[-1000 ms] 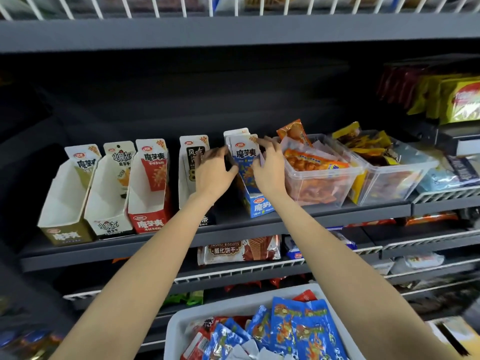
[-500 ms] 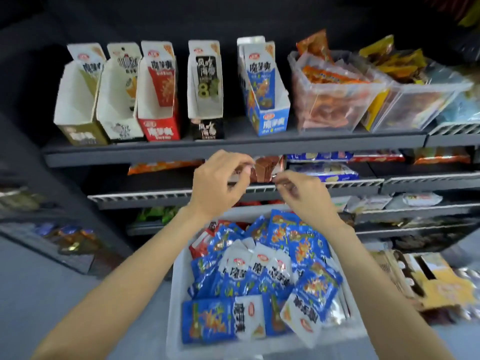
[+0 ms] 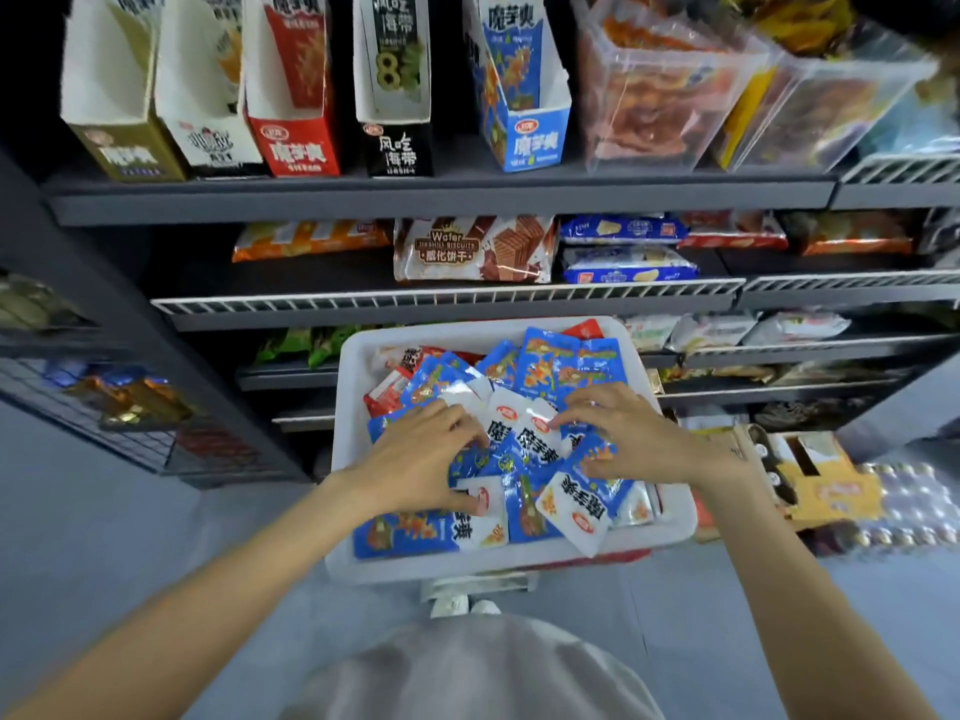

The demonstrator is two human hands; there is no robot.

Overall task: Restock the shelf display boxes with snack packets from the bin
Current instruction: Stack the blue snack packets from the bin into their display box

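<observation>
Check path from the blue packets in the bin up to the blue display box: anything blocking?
Nothing visible blocks it. Both hands, left hand and right hand, rest directly on the blue packets in the white bin. The blue display box sits on the top shelf with its open top clear; the shelf edges between lie behind the bin.
</observation>
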